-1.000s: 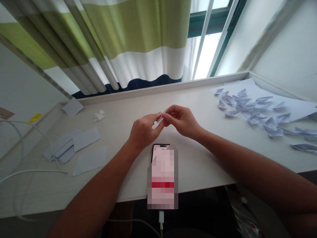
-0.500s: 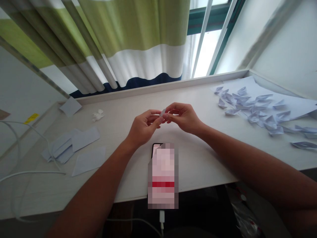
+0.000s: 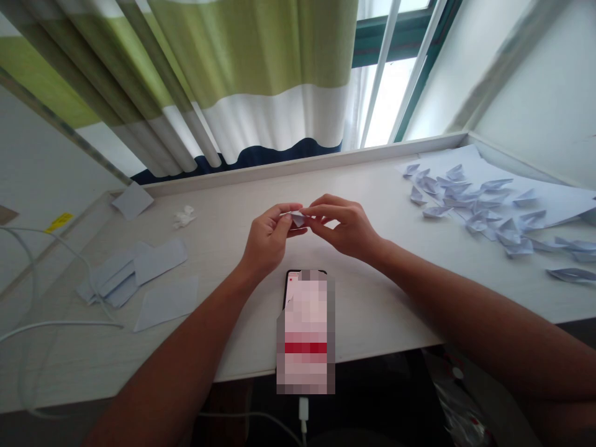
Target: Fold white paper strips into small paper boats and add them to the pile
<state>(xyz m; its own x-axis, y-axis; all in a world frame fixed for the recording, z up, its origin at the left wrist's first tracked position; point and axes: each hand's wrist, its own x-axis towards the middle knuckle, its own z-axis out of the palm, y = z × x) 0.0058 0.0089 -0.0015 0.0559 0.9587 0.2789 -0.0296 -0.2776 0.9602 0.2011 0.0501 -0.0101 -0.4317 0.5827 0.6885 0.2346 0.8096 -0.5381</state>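
A small piece of folded white paper (image 3: 298,218) is held up over the middle of the table. My left hand (image 3: 270,236) grips it between thumb and fingers. From the other side, my right hand (image 3: 342,223) pinches its right end with the fingertips. The fingers hide part of the paper, so its full shape cannot be made out. Below the hands lies a phone (image 3: 305,323), its screen blurred out. Several folded paper boats (image 3: 479,202) are gathered at the right, some resting on a large white sheet (image 3: 563,195).
Loose paper pieces (image 3: 161,261) lie at the left, with a crumpled scrap (image 3: 185,217) behind them. White cables (image 3: 69,324) cross the table's left side. A charging plug (image 3: 303,410) hangs at the phone's lower end. A curtain (image 3: 261,62) hangs beyond the table's raised back edge (image 3: 298,164).
The folded paper has turned and shows a wider face between my fingers. My left thumb has shifted onto it, and my right fingers have moved to its right end.
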